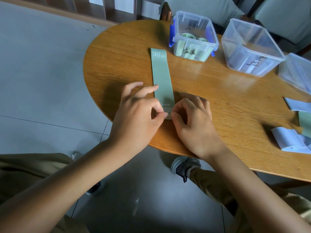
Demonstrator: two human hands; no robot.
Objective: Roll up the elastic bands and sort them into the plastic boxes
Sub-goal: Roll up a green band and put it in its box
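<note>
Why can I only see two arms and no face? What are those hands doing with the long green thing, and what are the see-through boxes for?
The camera sits on the person's head and looks down, so you see what they see: their own arms, never their face. It is one picture from that one camera.

The long green thing is a stretchy exercise band, lying flat on the round wooden table. It says "30 LB" at the far end. The left hand and the right hand both pinch its near end, probably to start rolling it up.

The clear box with blue clips already holds rolled green bands. The next clear box holds something bluish; it is too blurry to be sure. More loose blue and green bands wait at the right.
</note>
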